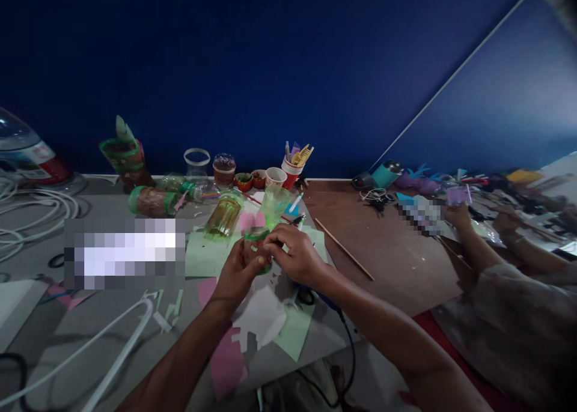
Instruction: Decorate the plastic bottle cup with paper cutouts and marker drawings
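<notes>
My left hand [237, 268] is wrapped round a small container [255, 234] with a green rim, a brown body and a green lower edge. It is held above scraps of paper [265, 307]. The fingers of my right hand [295, 254] are pinched together at the container's right side, and whatever is between them is hidden. Just behind stand a cut clear green plastic cup [277, 203] and a tilted cut bottle piece [224, 215] with a yellow-green tint. Sheets of light green paper [201, 253] and pink paper [225, 364] lie under and around my hands.
A wooden stick [345, 250] lies on the brown board to the right. Paper cups [293, 172] with wooden cutlery stand by the blue wall. White cable [58, 205] coils at left beside a large bottle [33, 154]. Another person's arm [478, 238] reaches in at right.
</notes>
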Demonstrator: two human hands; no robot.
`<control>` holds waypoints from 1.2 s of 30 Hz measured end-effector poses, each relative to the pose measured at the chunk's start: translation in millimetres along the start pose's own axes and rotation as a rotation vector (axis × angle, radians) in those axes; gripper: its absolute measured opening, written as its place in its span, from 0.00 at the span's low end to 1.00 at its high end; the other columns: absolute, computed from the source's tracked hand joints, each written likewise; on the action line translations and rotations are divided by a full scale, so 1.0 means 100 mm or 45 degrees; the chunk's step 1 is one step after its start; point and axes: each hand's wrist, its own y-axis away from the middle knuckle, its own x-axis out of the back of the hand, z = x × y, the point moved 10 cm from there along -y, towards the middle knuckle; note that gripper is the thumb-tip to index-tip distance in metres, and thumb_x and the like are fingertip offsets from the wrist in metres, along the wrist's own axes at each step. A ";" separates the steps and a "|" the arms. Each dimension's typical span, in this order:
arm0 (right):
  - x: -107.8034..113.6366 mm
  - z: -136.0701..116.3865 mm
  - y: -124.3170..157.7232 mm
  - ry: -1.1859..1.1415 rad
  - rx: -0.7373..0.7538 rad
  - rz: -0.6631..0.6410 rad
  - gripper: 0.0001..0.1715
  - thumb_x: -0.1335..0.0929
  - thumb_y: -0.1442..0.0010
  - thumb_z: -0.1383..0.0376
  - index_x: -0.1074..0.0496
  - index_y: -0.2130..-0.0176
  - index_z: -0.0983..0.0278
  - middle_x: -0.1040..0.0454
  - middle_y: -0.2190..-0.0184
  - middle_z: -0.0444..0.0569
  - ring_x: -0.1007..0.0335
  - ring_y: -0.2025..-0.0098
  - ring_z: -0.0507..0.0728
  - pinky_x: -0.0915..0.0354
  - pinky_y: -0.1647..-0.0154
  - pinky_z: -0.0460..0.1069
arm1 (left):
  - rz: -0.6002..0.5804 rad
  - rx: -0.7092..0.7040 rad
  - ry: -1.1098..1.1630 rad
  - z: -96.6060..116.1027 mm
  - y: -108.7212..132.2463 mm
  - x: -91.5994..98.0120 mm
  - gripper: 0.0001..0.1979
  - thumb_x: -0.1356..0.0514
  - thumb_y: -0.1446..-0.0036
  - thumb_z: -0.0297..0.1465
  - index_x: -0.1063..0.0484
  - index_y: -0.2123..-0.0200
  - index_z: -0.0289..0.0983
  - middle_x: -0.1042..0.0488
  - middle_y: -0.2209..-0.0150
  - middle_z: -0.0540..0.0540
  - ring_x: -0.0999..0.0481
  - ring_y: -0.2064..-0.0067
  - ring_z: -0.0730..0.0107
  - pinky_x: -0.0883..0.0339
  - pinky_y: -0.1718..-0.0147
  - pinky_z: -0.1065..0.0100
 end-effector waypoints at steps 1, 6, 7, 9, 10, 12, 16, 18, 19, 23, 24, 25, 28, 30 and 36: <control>0.00 0.00 0.01 0.005 0.005 0.008 0.08 0.35 0.43 0.72 0.31 0.73 0.64 0.30 0.74 0.45 0.35 0.69 0.53 0.41 0.63 0.48 | -0.003 0.001 0.010 0.00 0.00 0.00 0.22 0.33 0.60 0.41 0.32 0.64 0.36 0.27 0.67 0.48 0.28 0.63 0.65 0.34 0.63 0.66; 0.00 0.05 0.03 0.025 -0.031 0.071 0.05 0.34 0.45 0.71 0.33 0.73 0.63 0.32 0.74 0.44 0.37 0.69 0.53 0.41 0.65 0.48 | -0.004 0.012 0.032 -0.03 0.00 0.00 0.21 0.33 0.59 0.40 0.32 0.63 0.36 0.26 0.66 0.48 0.27 0.62 0.64 0.34 0.62 0.66; 0.00 0.07 0.03 0.017 -0.050 0.082 0.05 0.34 0.46 0.71 0.33 0.73 0.63 0.33 0.74 0.44 0.37 0.70 0.53 0.42 0.66 0.48 | 0.001 0.012 0.025 -0.03 0.00 0.00 0.21 0.33 0.59 0.40 0.32 0.63 0.36 0.26 0.66 0.47 0.27 0.62 0.64 0.34 0.62 0.66; 0.01 0.12 0.02 -0.047 -0.118 0.092 0.05 0.33 0.47 0.71 0.34 0.74 0.63 0.33 0.75 0.43 0.38 0.71 0.52 0.42 0.67 0.47 | 0.003 0.019 0.016 -0.03 0.01 0.00 0.22 0.33 0.60 0.40 0.31 0.62 0.36 0.26 0.65 0.47 0.27 0.62 0.64 0.34 0.62 0.66; 0.00 0.17 0.02 -0.106 -0.174 0.089 0.05 0.33 0.47 0.70 0.34 0.74 0.63 0.33 0.76 0.42 0.38 0.71 0.51 0.42 0.68 0.46 | 0.001 0.025 0.017 -0.03 0.01 0.00 0.22 0.33 0.60 0.40 0.31 0.62 0.36 0.26 0.65 0.47 0.27 0.62 0.64 0.34 0.62 0.66; 0.00 0.28 0.03 -0.258 -0.307 0.077 0.05 0.33 0.48 0.69 0.34 0.74 0.63 0.34 0.77 0.41 0.39 0.73 0.50 0.42 0.70 0.45 | -0.005 0.030 0.031 -0.04 0.01 -0.01 0.23 0.32 0.60 0.40 0.31 0.61 0.36 0.26 0.65 0.47 0.27 0.62 0.64 0.34 0.62 0.65; 0.10 0.41 0.07 -0.421 -0.440 0.144 0.05 0.35 0.46 0.66 0.33 0.73 0.64 0.35 0.78 0.41 0.40 0.75 0.49 0.42 0.72 0.45 | -0.008 0.018 0.051 -0.06 0.00 0.00 0.23 0.33 0.59 0.40 0.32 0.61 0.35 0.26 0.65 0.47 0.28 0.63 0.66 0.35 0.63 0.66; 0.20 0.36 0.10 -0.369 -0.395 0.218 0.06 0.36 0.44 0.66 0.33 0.72 0.64 0.35 0.76 0.42 0.39 0.74 0.50 0.40 0.71 0.45 | -0.010 0.014 0.056 -0.09 -0.01 0.02 0.22 0.33 0.58 0.40 0.32 0.61 0.35 0.26 0.64 0.47 0.28 0.63 0.66 0.35 0.62 0.66; 0.24 0.31 0.12 -0.326 -0.353 0.238 0.06 0.36 0.43 0.66 0.33 0.72 0.64 0.34 0.75 0.42 0.38 0.73 0.50 0.40 0.69 0.46 | -0.016 0.012 0.057 -0.10 -0.01 0.02 0.22 0.33 0.57 0.40 0.32 0.60 0.35 0.26 0.64 0.46 0.27 0.62 0.66 0.35 0.61 0.66; 0.23 0.07 0.20 -0.146 -0.131 0.194 0.08 0.38 0.40 0.69 0.30 0.67 0.64 0.30 0.69 0.47 0.33 0.66 0.53 0.37 0.63 0.48 | -0.042 -0.005 0.042 -0.13 -0.02 0.02 0.23 0.34 0.55 0.40 0.32 0.58 0.35 0.26 0.60 0.44 0.27 0.59 0.63 0.34 0.59 0.64; 0.21 0.01 0.22 -0.103 -0.065 0.169 0.09 0.39 0.39 0.70 0.29 0.65 0.64 0.29 0.68 0.48 0.32 0.64 0.54 0.36 0.61 0.49 | -0.051 -0.003 0.047 -0.13 -0.02 0.01 0.22 0.34 0.55 0.39 0.32 0.58 0.35 0.26 0.60 0.44 0.27 0.58 0.63 0.34 0.58 0.63; 0.18 -0.04 0.25 -0.053 0.004 0.146 0.11 0.39 0.39 0.72 0.29 0.62 0.64 0.28 0.66 0.50 0.32 0.62 0.55 0.36 0.60 0.50 | -0.060 0.000 0.059 -0.12 -0.01 -0.01 0.22 0.34 0.54 0.39 0.32 0.58 0.35 0.26 0.59 0.43 0.27 0.58 0.63 0.34 0.57 0.63; 0.07 -0.17 0.31 0.139 0.189 0.070 0.18 0.40 0.42 0.75 0.30 0.54 0.63 0.28 0.61 0.53 0.32 0.57 0.57 0.37 0.57 0.53 | -0.079 0.012 0.097 -0.12 -0.01 -0.04 0.20 0.35 0.53 0.38 0.32 0.58 0.35 0.25 0.57 0.43 0.26 0.56 0.62 0.34 0.55 0.62; 0.00 -0.21 0.34 0.251 0.254 0.021 0.23 0.40 0.43 0.76 0.32 0.50 0.63 0.28 0.59 0.54 0.33 0.56 0.58 0.38 0.56 0.54 | -0.095 0.002 0.109 -0.10 -0.01 -0.05 0.19 0.35 0.53 0.38 0.32 0.59 0.36 0.25 0.57 0.43 0.27 0.54 0.62 0.34 0.55 0.63; -0.02 -0.20 0.33 0.237 0.210 -0.012 0.25 0.40 0.42 0.76 0.33 0.48 0.62 0.29 0.58 0.54 0.33 0.55 0.58 0.37 0.56 0.54 | -0.085 -0.003 0.093 -0.08 0.00 -0.04 0.18 0.35 0.53 0.37 0.32 0.60 0.36 0.25 0.58 0.45 0.27 0.55 0.64 0.35 0.55 0.65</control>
